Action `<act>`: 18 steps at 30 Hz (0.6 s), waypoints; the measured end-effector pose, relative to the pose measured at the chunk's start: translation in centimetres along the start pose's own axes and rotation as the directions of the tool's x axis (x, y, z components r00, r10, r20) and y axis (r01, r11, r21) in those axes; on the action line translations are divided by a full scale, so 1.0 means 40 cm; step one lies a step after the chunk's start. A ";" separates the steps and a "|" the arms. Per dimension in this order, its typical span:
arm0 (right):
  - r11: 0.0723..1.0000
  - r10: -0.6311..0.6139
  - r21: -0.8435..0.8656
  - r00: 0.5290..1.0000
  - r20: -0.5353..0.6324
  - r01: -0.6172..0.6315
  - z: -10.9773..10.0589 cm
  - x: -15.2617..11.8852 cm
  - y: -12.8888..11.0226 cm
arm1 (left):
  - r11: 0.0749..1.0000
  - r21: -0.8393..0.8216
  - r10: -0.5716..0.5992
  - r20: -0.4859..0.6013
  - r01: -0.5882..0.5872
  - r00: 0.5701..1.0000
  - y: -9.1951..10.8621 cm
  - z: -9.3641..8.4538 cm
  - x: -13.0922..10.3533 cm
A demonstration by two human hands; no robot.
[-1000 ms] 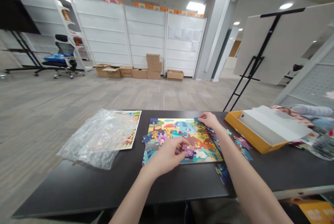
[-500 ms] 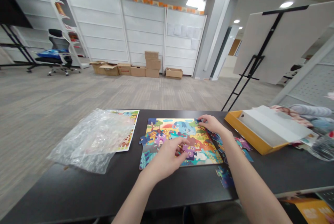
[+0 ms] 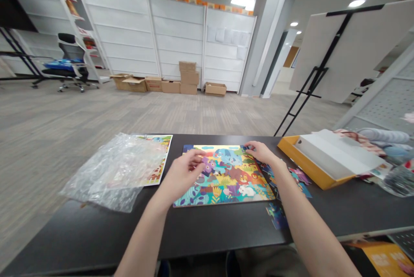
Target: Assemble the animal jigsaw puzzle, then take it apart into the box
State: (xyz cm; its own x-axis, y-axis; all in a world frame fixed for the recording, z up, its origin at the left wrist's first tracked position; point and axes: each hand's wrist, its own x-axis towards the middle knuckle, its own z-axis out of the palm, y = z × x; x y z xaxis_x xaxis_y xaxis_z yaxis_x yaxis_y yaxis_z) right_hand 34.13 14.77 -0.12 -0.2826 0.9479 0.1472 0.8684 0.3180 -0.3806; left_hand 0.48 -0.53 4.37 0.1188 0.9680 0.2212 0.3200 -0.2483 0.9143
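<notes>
A colourful animal puzzle board (image 3: pixel 233 178) lies on the black table. Over its left part, my left hand (image 3: pixel 186 171) pinches a purple puzzle piece (image 3: pixel 208 164) between thumb and fingers. My right hand (image 3: pixel 259 152) rests at the board's upper right corner, its fingers closed around a small dark blue piece (image 3: pixel 247 148). Loose puzzle pieces (image 3: pixel 299 176) lie to the right of the board, partly behind my right forearm, and more dark blue pieces (image 3: pixel 277 216) sit near its lower right corner.
Clear plastic wrap (image 3: pixel 113 173) partly covers a printed picture sheet (image 3: pixel 161 165) at the left. A yellow box (image 3: pixel 310 163) with a white insert stands at the right, beside folded cloths (image 3: pixel 384 136). Behind the table stands a whiteboard on a black stand (image 3: pixel 318 70).
My left hand has moved left and slightly up with the purple piece, from the board's lower middle to its left part. My right hand has stayed at the upper right corner.
</notes>
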 end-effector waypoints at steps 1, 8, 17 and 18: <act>1.000 -0.002 -0.003 1.000 0.003 0.002 0.001 0.000 0.000 | 0.999 0.038 -0.001 -0.070 0.004 0.998 -0.002 -0.033 0.001; 1.000 -0.012 -0.020 1.000 -0.018 0.011 0.008 0.006 -0.004 | 0.892 0.429 -0.088 -0.149 0.144 0.985 -0.035 -0.199 -0.050; 0.998 -0.060 -0.028 0.991 -0.117 0.057 -0.021 -0.003 -0.053 | 0.738 0.648 -0.329 0.098 0.190 0.939 -0.064 -0.209 -0.083; 0.996 -0.088 -0.030 0.989 -0.122 0.085 -0.026 -0.006 -0.073 | 0.739 0.644 -0.330 0.086 0.201 0.940 -0.067 -0.212 -0.084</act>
State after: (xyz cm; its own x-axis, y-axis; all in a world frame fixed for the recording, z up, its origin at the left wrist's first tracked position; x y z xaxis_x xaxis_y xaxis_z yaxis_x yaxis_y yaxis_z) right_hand 32.09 13.60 1.92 -0.3063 0.9066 0.2904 0.8529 0.3968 -0.3393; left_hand -8.75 -2.81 4.04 0.0866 0.9886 -0.1232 0.8651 -0.0133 0.5014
